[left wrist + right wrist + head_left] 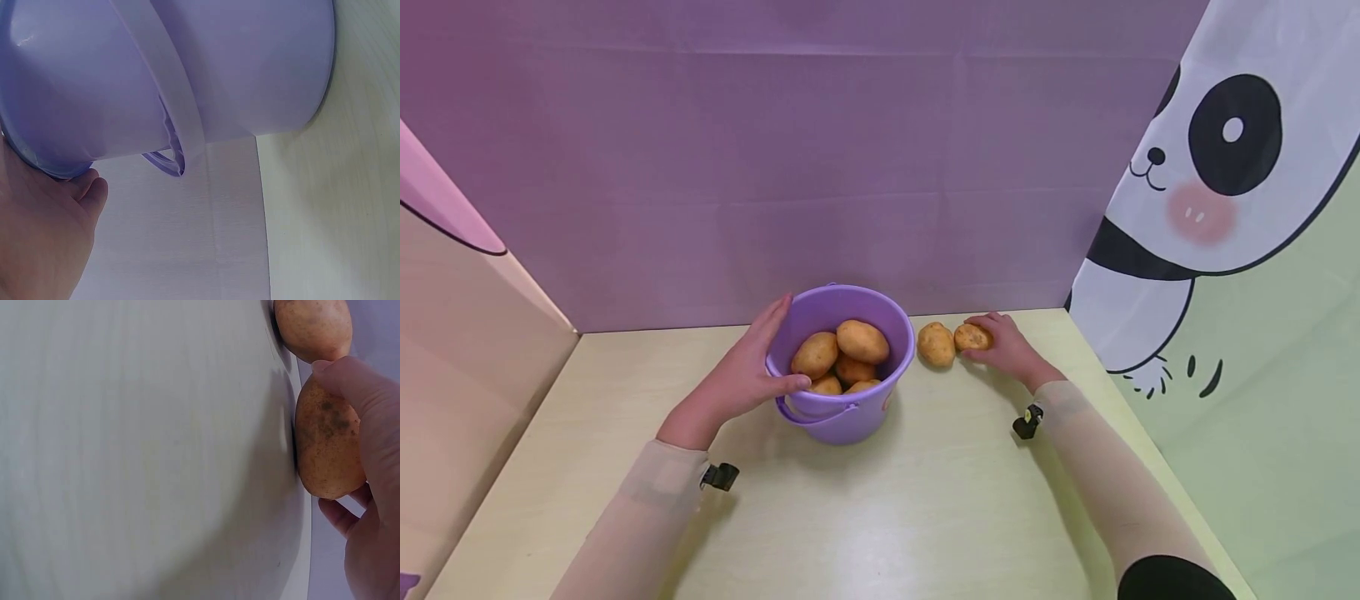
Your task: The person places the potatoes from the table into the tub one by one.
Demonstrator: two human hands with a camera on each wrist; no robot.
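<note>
A purple bucket point(850, 417) stands upright on the table with several potatoes point(862, 342) inside. My left hand point(748, 367) holds it by the left side of the rim, thumb over the near edge and fingers spread toward the far edge. In the left wrist view, the left hand point(44, 225) lies against the rim of the bucket point(262, 69). To the right of the bucket, my right hand point(1009, 348) grips a potato point(972, 337) between thumb and fingers; dark spots mark this potato point(328, 437) in the right wrist view. Another potato point(936, 345) lies just left of it.
The pale wooden table point(865, 517) ends at a purple cloth wall point(820, 167) close behind the bucket and potatoes. A panda-printed panel point(1240, 250) borders the right side, and a beige panel point(467, 350) the left. The bucket's handle point(816, 417) hangs down at its front.
</note>
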